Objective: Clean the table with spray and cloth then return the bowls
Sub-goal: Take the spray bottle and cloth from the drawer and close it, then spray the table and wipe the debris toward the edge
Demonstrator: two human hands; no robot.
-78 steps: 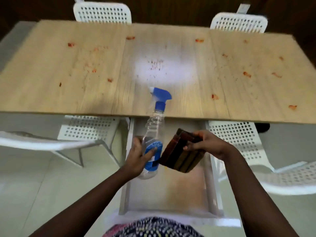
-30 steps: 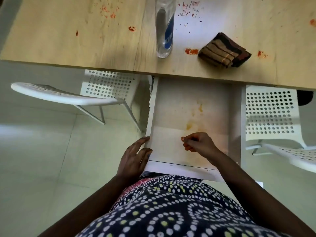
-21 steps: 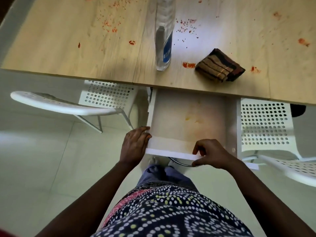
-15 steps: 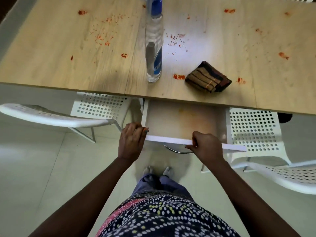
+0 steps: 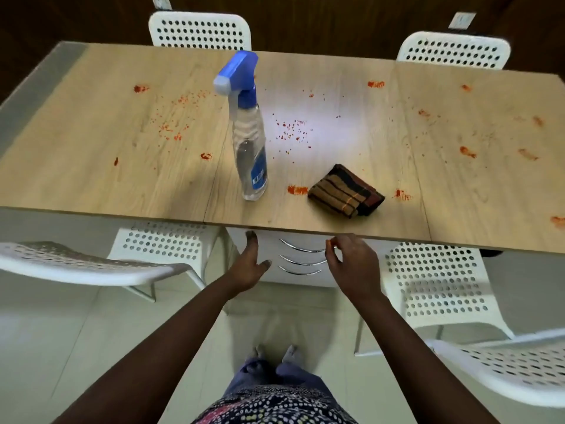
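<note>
The spray bottle (image 5: 250, 142) stands upright on the wooden table (image 5: 122, 166), close to the near edge and about midway along it, its blue trigger head pointing toward the left edge. Just to its right, and apart from it, the folded brown striped cloth (image 5: 347, 195) lies flat by the near edge, with a red smear (image 5: 297, 189) between the two and another smear (image 5: 402, 194) on the cloth's other side. Red spots and crumbs are scattered across the whole tabletop, thick toward the left and out near the right edge too. Below the near edge, the left hand (image 5: 249, 264) is open, fingers straight and pointing up at the white drawer unit (image 5: 302, 261), holding nothing; whether the fingertips touch the drawer front cannot be told. The right hand (image 5: 354, 264) hangs beside the curved metal handles with fingers loosely curled and empty, thumb and forefinger close together. White perforated chairs (image 5: 165, 243) sit tucked at the near side on both flanks, and two more show at the far edge. No bowls in view.
</note>
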